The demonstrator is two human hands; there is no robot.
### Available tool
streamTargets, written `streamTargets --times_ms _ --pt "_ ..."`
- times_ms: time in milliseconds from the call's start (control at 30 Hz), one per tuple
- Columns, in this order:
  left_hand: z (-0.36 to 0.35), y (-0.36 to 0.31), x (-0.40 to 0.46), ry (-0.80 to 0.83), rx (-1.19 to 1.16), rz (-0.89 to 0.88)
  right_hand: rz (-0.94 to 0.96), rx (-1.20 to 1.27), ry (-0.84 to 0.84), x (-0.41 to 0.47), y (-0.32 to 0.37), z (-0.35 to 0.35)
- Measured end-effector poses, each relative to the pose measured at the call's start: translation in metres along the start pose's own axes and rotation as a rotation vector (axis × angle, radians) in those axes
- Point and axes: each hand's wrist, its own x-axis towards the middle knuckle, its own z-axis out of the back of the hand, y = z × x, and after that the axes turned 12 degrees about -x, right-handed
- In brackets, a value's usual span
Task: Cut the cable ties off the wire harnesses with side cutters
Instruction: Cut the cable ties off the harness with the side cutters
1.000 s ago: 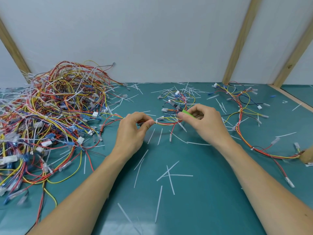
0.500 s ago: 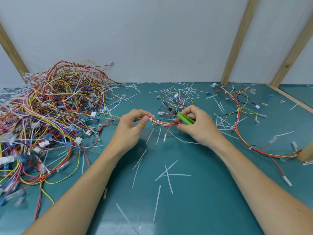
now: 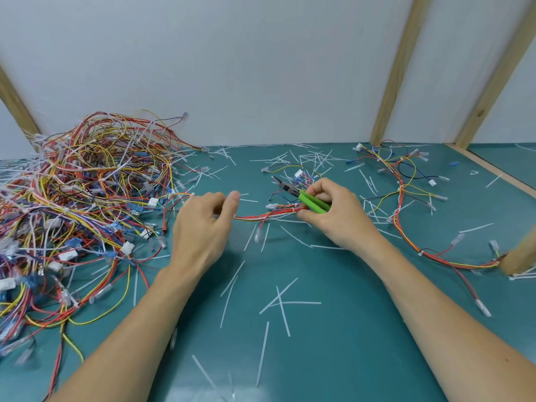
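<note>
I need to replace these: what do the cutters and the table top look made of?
Side cutters: dark metal nose, apparently steel, with glossy green handles, probably plastic or rubber sleeves. Table top: smooth teal mat, faintly shiny, likely rubber or vinyl.

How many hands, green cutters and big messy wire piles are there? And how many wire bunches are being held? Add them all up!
Hands: 2 (left hand, right hand)
Green side cutters: 1
Big wire pile: 1
Held wire harness: 1
Total: 5
</note>
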Motion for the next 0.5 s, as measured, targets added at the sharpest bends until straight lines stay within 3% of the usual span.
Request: streamTargets --times_ms 67,233,300,400,500 --pt "0.001 -0.002 0.000 0.024 0.088 0.017 0.023 -0.010 -0.006 -0.003 0.005 -0.002" --pt "-0.007 -0.008 -0.006 0.169 -0.056 -0.169 0.071 -0.105 0.014 -0.011 0.017 -0.011" --pt "-0.011 -0.007 -0.006 0.212 -0.012 -0.187 0.079 -0.114 0.005 -0.013 0.019 -0.014" --pt "-0.015 -0.001 -0.006 0.274 0.050 -0.117 0.071 -0.120 -0.010 -0.016 0.023 -0.017" --pt "-0.018 0.000 -0.005 0.325 -0.089 0.025 0.090 -0.129 -0.041 -0.019 0.028 -0.022"
